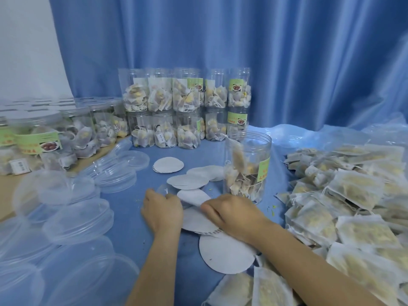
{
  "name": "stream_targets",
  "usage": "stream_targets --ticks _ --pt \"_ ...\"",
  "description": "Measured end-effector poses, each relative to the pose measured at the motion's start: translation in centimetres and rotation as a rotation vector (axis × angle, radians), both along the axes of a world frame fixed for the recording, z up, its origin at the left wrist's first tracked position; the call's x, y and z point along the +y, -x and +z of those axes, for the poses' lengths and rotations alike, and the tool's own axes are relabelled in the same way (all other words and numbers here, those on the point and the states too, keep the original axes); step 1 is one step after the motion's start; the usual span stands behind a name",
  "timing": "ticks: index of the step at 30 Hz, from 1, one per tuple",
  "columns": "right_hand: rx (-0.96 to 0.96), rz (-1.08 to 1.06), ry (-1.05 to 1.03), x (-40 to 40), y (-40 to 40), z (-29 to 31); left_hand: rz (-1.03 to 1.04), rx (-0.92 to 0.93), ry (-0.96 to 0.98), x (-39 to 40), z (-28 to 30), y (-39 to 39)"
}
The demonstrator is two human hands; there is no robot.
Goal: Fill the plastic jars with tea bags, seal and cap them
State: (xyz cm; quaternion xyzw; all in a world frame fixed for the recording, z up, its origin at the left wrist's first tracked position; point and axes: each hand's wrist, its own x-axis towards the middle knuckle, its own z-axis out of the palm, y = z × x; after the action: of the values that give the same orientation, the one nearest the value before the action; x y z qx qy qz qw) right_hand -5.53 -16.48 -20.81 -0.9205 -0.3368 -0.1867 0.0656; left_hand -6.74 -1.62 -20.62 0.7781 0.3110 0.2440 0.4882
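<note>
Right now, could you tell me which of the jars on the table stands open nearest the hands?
The lone jar just beyond the right hand, partly filled with tea bags and uncapped. The other jars stand stacked by the curtain or capped at the left.

Left hand (163,212) and right hand (231,214), both fingers curled.

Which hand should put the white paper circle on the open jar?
Probably the right hand. Its fingers already pinch a seal disc, and the open jar stands just beyond it on that side. The left hand is farther from the jar.
</note>
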Motion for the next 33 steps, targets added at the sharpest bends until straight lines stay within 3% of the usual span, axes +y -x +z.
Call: stream_targets --ticks 3,6,8,15,20,22,25,28,33 --pt "-0.217 -0.055 -0.266 0.1 0.2 0.5 -0.009 0.051 -0.062 -0.1 -0.4 -0.3" --pt "-0.074 -0.104 -0.663 0.1 0.3 1.7 -0.01 0.08 -0.067 -0.1 -0.5 -0.5" --pt "0.0 -0.091 -0.795 0.7 0.0 2.2 -0.013 0.107 -0.059 -0.1 -0.6 -0.6" --pt "0.48 -0.251 -0.714 5.6 -3.3 2.5 0.014 -0.016 0.06 0.4 -1.3 -1.0" --pt "0.52 -0.273 -0.812 5.2 -3.5 1.3 0.058 -0.289 0.268 -0.3 -0.8 -1.0" --pt "0.538 -0.252 -0.975 4.9 -3.5 1.4 0.057 -0.402 0.35 -0.7 -0.2 -0.9" --pt "0.466 -0.169 -1.204 4.8 -3.3 2.0 0.055 -0.547 0.456 -0.7 0.7 -0.7" --pt "0.342 -0.044 -1.409 4.5 -2.9 3.4 0.049 -0.661 0.43 -0.6 1.4 0.0" --pt "-0.126 -0.153 -1.185 3.1 -2.8 4.2 0.068 -0.727 0.611 -0.8 2.4 0.6"
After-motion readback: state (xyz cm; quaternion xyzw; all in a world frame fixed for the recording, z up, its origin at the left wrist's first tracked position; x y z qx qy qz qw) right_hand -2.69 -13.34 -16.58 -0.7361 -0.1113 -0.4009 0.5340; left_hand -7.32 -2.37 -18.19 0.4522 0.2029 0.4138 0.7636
